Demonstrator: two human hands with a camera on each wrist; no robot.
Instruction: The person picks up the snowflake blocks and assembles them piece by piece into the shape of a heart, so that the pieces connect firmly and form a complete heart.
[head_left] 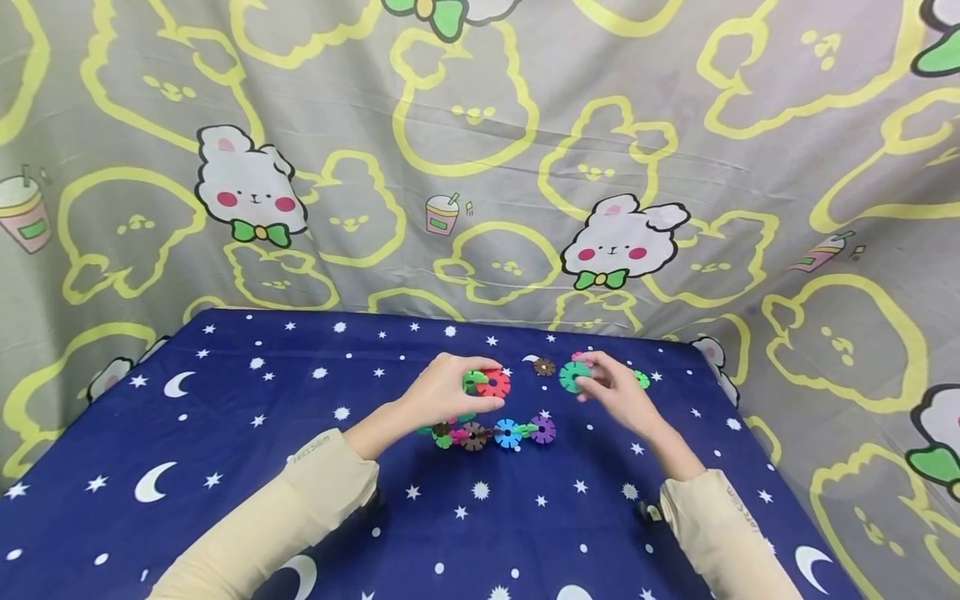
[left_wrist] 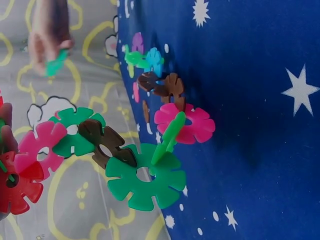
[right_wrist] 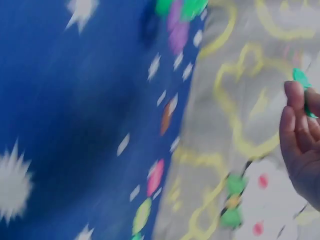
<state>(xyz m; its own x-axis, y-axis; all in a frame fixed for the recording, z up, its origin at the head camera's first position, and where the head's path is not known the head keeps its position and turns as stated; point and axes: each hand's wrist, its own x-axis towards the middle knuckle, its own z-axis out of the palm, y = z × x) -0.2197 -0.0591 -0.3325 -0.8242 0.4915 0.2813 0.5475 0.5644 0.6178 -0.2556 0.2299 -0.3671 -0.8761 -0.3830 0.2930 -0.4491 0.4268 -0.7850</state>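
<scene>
My left hand (head_left: 441,388) pinches a red notched flower disc (head_left: 495,383) at one end of a chain of interlocked discs. From it the chain hangs down to the cloth, with a large green disc (left_wrist: 146,177), brown and pink ones; its far part, with a blue disc (head_left: 507,433) and a purple disc (head_left: 543,430), lies toward the right. To the right, my right hand (head_left: 621,395) holds a loose green disc (head_left: 574,377) between thumb and fingers, raised above the cloth and apart from the chain.
Behind the hands lie a loose brown disc (head_left: 544,367), a pink disc (right_wrist: 156,177) and a light green disc (head_left: 641,379). A dark blue star-and-moon cloth (head_left: 255,483) covers the table, and a grey patterned curtain (head_left: 345,108) hangs behind it.
</scene>
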